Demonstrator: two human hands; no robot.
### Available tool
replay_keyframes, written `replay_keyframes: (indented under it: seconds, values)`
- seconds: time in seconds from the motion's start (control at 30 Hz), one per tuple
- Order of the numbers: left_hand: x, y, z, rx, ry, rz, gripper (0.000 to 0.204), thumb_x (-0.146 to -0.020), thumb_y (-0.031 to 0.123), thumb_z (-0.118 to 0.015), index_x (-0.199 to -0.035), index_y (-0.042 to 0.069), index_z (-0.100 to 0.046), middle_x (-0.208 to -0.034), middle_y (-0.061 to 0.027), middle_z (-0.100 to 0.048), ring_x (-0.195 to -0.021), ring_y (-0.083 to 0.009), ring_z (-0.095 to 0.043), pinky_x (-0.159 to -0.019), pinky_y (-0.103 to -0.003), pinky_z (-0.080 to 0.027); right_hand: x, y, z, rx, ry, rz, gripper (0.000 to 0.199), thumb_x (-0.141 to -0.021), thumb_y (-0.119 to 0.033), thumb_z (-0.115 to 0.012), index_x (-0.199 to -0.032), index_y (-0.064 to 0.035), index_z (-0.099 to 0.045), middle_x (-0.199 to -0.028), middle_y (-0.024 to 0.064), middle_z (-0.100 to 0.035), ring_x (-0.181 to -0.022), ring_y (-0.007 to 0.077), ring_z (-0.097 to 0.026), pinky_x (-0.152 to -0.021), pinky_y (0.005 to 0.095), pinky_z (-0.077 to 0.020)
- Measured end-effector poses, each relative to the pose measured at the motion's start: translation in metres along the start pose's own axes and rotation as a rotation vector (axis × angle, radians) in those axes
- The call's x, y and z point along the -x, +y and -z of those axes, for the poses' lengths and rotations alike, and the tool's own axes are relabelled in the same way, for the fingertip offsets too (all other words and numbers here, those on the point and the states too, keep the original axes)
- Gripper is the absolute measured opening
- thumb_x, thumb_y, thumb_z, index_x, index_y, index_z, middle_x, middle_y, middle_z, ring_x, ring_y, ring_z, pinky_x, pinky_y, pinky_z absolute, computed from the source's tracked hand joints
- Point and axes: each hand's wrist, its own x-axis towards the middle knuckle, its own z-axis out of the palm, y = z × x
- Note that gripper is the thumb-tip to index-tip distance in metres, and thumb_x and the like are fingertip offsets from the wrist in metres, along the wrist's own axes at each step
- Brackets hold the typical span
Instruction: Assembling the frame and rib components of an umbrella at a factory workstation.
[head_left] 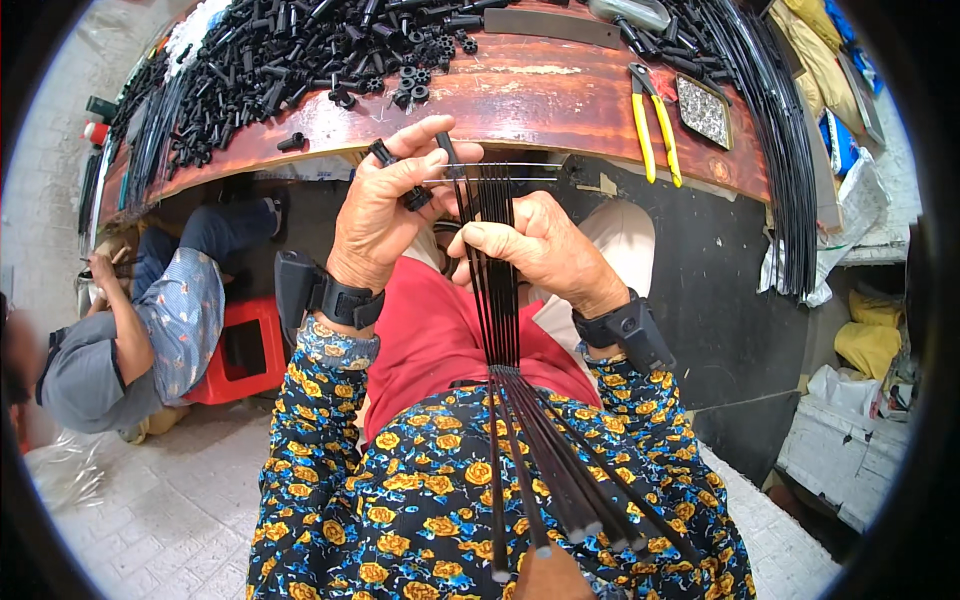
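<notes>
My left hand [378, 215] is closed around small black plastic parts [382, 153], which stick out between the fingers and at the palm. Its thumb and forefinger are at the top of a dark rod [447, 150]. Gripped by my right hand [535, 245] is a bundle of thin black rods [503, 325], lined up side by side at their upper ends. Two thin metal wires [530, 179] run crosswise at the tops of the rods. Lower down, the rods fan out over my lap toward thicker ends. Whether the wires pass through the rods is too small to tell.
A reddish-brown table [540, 85] curves ahead, with a heap of black plastic parts [270, 75]. Yellow-handled pliers [655, 125] lie beside a tray of small metal pieces [704, 110]. Long black rods [790, 200] hang over the right edge. Another person [130, 320] sits at left on a red stool [245, 350].
</notes>
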Motion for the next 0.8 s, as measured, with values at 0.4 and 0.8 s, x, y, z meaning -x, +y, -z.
replay_keyframes:
  seconds: [0.4,0.8]
  values:
    - [-0.0029,-0.0008,0.0019,0.076,0.003,-0.03,0.042,-0.088,0.005,-0.065,-0.129,0.007,-0.054,-0.104,-0.0126,-0.067,-0.082,-0.0182,-0.068,-0.072,-0.03,-0.059,-0.0013,0.0008,-0.0003,-0.002,0.007,-0.004,0.026,-0.092,-0.022,-0.057,-0.089,0.0018,-0.067,-0.072,0.008,-0.068,-0.065,0.0115,-0.065,-0.06,0.0248,-0.0516]
    - [-0.0002,0.0033,-0.0007,0.015,0.03,0.009,0.037,-0.093,0.012,-0.059,-0.129,0.005,-0.054,-0.11,-0.0154,-0.067,-0.089,-0.016,-0.066,-0.074,-0.03,-0.058,0.0,0.002,-0.001,-0.045,0.013,0.015,0.025,-0.092,-0.02,-0.058,-0.089,0.0027,-0.066,-0.072,0.0083,-0.068,-0.066,0.0136,-0.066,-0.061,0.0254,-0.0529]
